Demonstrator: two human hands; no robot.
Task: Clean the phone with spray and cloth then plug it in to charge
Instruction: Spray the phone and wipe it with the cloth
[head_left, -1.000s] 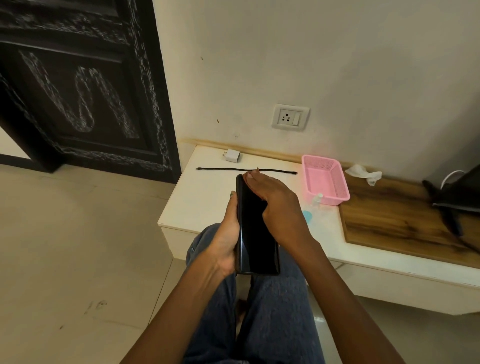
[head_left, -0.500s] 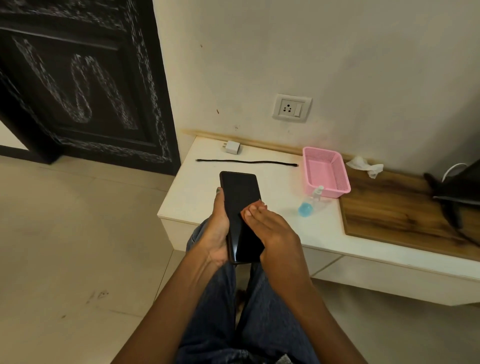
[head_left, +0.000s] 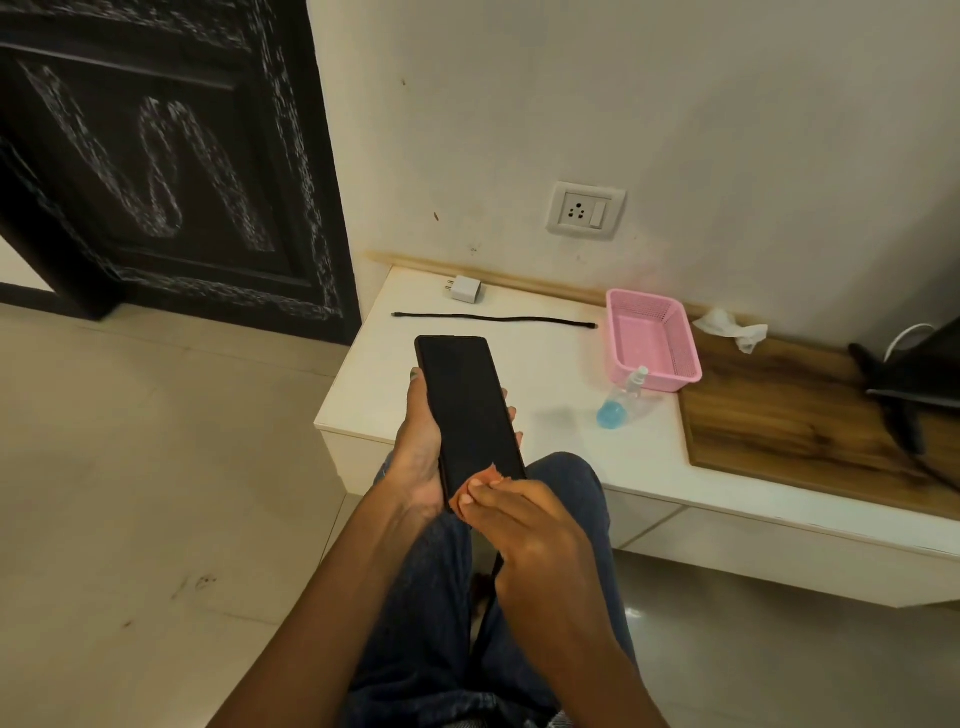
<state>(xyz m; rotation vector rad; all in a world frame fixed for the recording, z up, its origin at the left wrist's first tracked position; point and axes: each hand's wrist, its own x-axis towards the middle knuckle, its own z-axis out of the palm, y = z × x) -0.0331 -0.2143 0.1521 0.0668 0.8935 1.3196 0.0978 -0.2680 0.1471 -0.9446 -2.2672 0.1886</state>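
My left hand (head_left: 418, 457) grips a black phone (head_left: 465, 410), screen up, above the white table's near edge. My right hand (head_left: 524, 525) presses a small orange cloth (head_left: 478, 488) onto the phone's near end; most of the cloth is hidden under the fingers. A clear spray bottle with blue liquid (head_left: 621, 400) lies on its side on the table. A black cable (head_left: 493, 319) lies stretched out, and a white charger plug (head_left: 465, 288) sits by the wall. The wall socket (head_left: 586, 210) is above the table.
A pink basket (head_left: 654, 338) stands on the white table (head_left: 545, 374) beside a wooden board (head_left: 800, 426). A crumpled white tissue (head_left: 732, 327) lies by the wall. Dark equipment (head_left: 914, 384) fills the far right. A black carved door (head_left: 166, 156) is at left. My knees are under the hands.
My right hand with the cloth slid down the screen from the phone's far end to its near end. The phone turned flatter, screen facing up, and the view shifted a little.
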